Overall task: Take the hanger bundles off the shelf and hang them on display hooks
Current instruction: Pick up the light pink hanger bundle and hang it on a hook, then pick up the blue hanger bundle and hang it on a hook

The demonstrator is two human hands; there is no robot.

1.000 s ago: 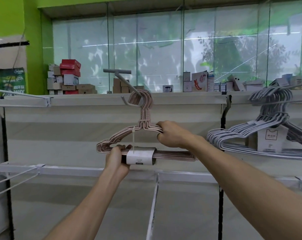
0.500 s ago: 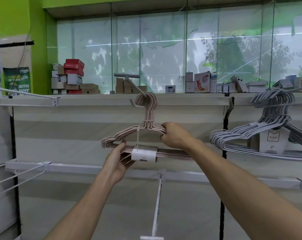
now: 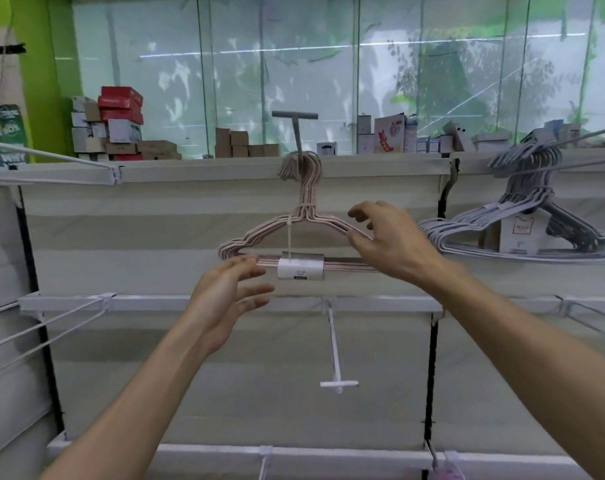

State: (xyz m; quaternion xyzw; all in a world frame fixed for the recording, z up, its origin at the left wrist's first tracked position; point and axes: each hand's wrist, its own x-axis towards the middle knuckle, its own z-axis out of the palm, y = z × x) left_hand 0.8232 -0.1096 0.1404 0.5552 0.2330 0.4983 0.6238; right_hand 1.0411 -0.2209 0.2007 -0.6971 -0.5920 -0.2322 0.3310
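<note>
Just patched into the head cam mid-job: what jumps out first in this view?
Dead centre, a pink hanger bundle hangs from a display hook on the top rail, with the open left hand and right hand spread close around it. At the right edge a grey hanger bundle hangs too. Behind, stacked boxes line the glass wall.

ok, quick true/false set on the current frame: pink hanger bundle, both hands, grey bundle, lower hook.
1. The pink wire hanger bundle hangs on the upper display hook. True.
2. The left hand grips the bundle's bottom bar. False: its fingers are spread open, gripping nothing.
3. The right hand is open beside the bundle's right shoulder. True.
4. The grey wire hanger bundle lies flat on a shelf. False: it hangs at right.
5. The lower white display hook carries hangers. False: it is bare.
</note>
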